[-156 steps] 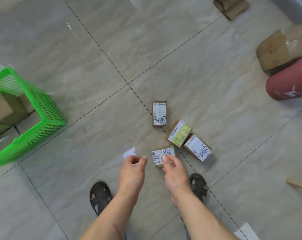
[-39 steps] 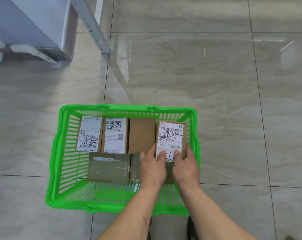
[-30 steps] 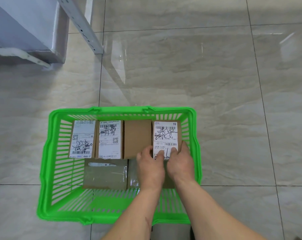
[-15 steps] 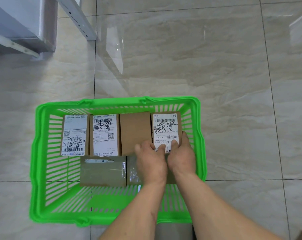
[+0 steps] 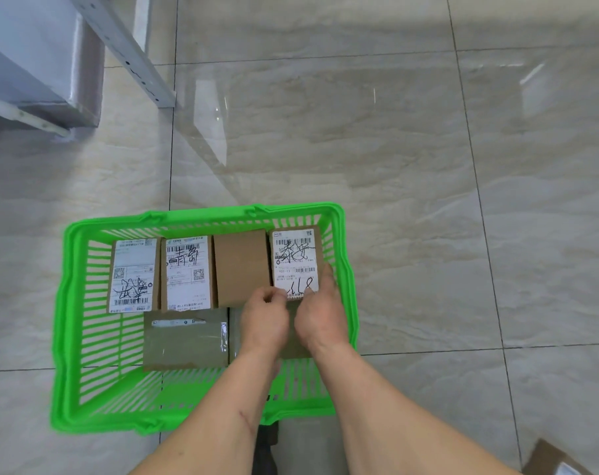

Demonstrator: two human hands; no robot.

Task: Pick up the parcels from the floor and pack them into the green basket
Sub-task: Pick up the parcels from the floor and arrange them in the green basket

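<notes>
Both hands (image 5: 292, 322) — fingers (image 5: 326, 273) apparently curled, pinching labelled parcel (image 5: 295, 260), green basket (image 5: 70, 323)

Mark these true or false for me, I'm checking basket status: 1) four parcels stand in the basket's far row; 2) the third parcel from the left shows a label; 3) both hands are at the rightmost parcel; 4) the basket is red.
1) True: four parcels fill the far row of the green basket.
2) False: the third parcel shows plain brown cardboard, no label.
3) True: the left hand and right hand are at the near end of the rightmost labelled parcel.
4) False: the basket is green.
</notes>
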